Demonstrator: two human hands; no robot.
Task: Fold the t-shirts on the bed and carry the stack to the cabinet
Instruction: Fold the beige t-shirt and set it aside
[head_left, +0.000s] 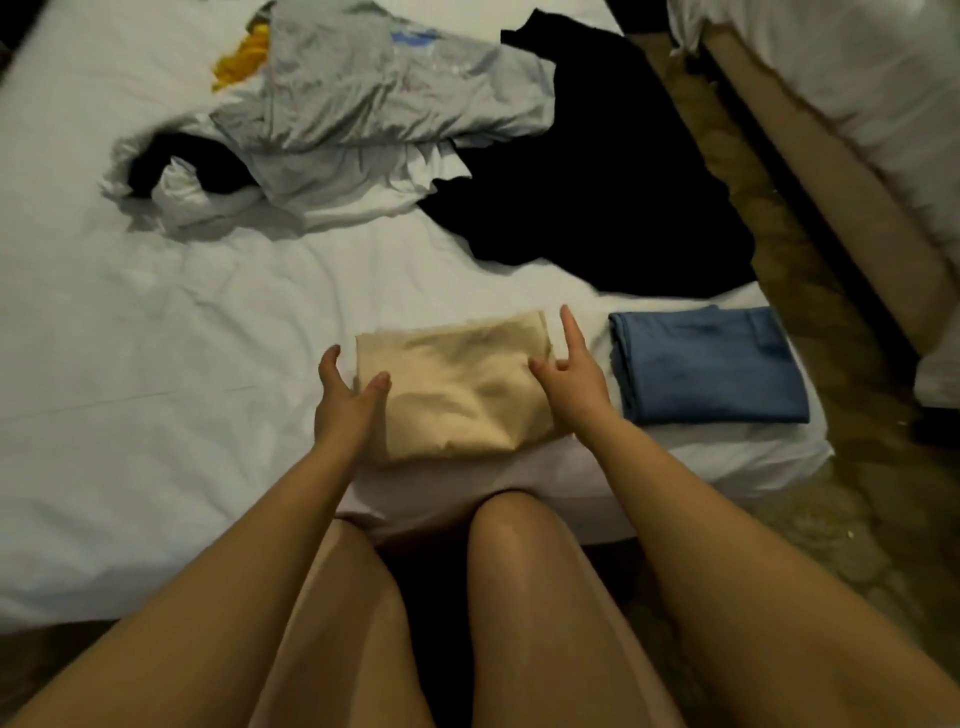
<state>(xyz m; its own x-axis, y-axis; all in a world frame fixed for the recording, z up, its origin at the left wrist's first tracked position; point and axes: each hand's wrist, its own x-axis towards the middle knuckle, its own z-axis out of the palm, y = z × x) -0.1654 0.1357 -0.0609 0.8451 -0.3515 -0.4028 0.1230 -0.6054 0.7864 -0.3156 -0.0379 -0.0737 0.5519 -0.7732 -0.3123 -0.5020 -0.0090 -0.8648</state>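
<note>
Left grip (350, 400): apart and holding nothing. The thumb lies over the left edge of the beige t-shirt (457, 384), and the other fingers sit just outside that edge.
Right grip (571, 384): also apart and holding nothing. The forefinger points straight away, and the thumb touches the shirt's right edge.
Risk, beige t-shirt: it lies between the two grips, close to the near edge of the bed (130, 364). A lift by the edges alone would likely let the middle sag and the folds fall open. A tug toward the person could slide it off onto the floor (831, 519).
Look, beige t-shirt: a rough rectangle with soft, puffy layers. The near corners are rounded and not crisp.
Risk, blue t-shirt (706, 369): it sits just right of the right grip, near the bed's corner. Setting the beige one on it off-centre could tip the stack or nudge it over the corner.
Look, blue t-shirt: folded flat and neat, with squarer edges.
Risk, black t-shirt (597, 197): beyond the right grip and unfolded, its right side runs to the bed's edge. Its own weight may drag it off.
Risk, far heap: beyond both grips, a grey t-shirt (374, 88) lies tangled over a white garment (332, 192), with a yellow garment (241, 62) behind. Pulling one piece may drag the others along with it.
Look, far heap: crumpled, and none of it is folded.
</note>
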